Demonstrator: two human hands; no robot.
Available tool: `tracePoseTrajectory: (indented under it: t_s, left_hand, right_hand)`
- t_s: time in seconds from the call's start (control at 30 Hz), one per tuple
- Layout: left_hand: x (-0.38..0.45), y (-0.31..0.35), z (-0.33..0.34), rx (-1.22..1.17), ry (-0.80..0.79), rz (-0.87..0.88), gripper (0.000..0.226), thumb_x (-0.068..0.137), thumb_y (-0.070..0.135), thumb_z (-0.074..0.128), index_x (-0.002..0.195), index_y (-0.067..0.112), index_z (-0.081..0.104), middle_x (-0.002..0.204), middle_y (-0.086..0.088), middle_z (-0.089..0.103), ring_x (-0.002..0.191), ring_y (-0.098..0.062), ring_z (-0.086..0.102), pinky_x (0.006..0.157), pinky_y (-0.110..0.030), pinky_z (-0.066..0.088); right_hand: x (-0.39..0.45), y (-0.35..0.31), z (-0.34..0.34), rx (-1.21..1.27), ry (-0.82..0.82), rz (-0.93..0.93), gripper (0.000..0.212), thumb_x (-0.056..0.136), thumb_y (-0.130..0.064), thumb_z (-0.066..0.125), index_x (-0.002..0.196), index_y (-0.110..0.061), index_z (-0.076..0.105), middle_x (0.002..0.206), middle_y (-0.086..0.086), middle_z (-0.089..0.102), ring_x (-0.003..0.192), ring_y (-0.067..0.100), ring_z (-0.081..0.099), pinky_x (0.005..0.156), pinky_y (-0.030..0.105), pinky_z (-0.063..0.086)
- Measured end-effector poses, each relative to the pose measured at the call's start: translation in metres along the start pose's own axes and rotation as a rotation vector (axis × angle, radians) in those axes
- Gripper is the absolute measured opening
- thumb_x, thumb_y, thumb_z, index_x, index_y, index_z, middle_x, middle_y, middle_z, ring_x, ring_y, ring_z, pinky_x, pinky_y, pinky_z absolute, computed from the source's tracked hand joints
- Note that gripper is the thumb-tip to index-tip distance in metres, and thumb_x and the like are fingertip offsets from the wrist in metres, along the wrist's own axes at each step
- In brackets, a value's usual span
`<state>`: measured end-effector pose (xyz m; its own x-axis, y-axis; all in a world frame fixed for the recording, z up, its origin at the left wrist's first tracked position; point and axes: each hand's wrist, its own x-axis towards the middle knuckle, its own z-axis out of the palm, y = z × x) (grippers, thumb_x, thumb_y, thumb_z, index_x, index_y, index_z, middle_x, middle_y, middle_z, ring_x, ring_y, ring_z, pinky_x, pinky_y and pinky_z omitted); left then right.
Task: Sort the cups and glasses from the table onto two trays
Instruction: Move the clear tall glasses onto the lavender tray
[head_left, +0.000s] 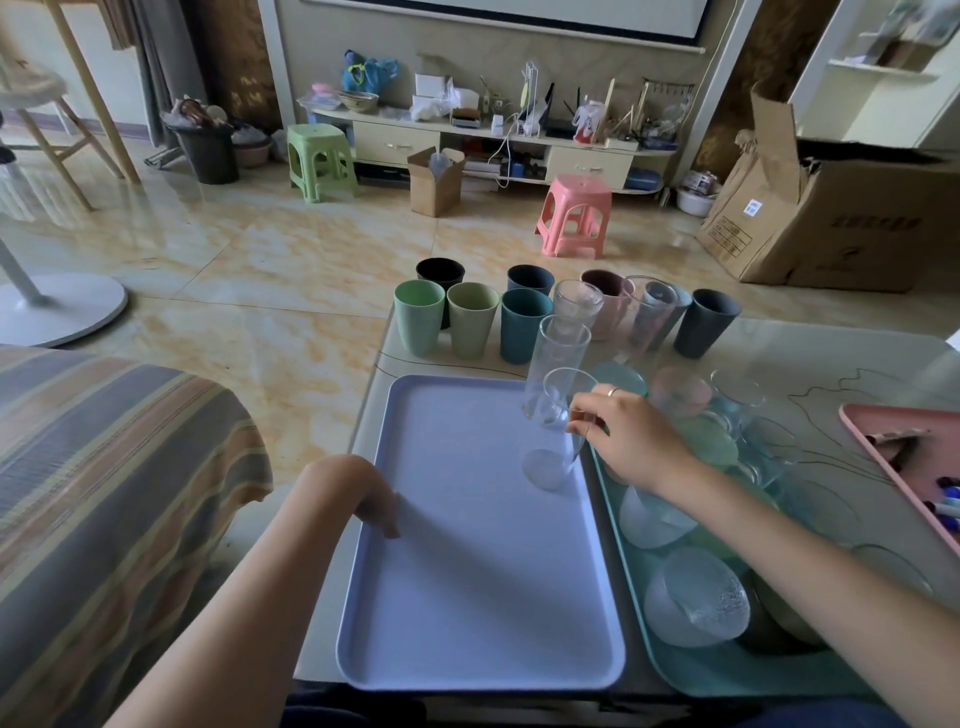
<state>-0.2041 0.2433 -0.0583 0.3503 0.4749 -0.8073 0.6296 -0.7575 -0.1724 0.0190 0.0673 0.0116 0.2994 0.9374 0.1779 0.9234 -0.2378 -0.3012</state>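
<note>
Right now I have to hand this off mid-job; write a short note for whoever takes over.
Right hand: pinching the rim of a tall clear glass that stands on the lavender tray, right edge.
Left hand: resting on that tray's left rim, holding nothing.
Done: that one glass is on the lavender tray; several glasses lie in the teal tray beside it.
Left: the row of coloured plastic cups and the clear glasses among them at the table's far edge, plus a few glasses on the table right of the teal tray.
</note>
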Motion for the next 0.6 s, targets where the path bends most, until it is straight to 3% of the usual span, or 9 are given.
tracePoseTrajectory:
  t_s: [0.6]
  left_hand:
    - [-0.003,0.005,-0.003,0.032,0.007,-0.005,0.073,0.092,0.051,0.043,0.151,0.017,0.016,0.153,-0.008,0.031,0.139,-0.027,0.033,0.115,-0.040,0.028]
  right_hand:
    - [0.014,0.002,-0.002,-0.010,-0.069,0.027,0.012,0.089,-0.021,0.060,0.086,-0.009,0.063,0.082,0.000,0.052,0.078,0.021,0.051,0.067,0.027,0.034]
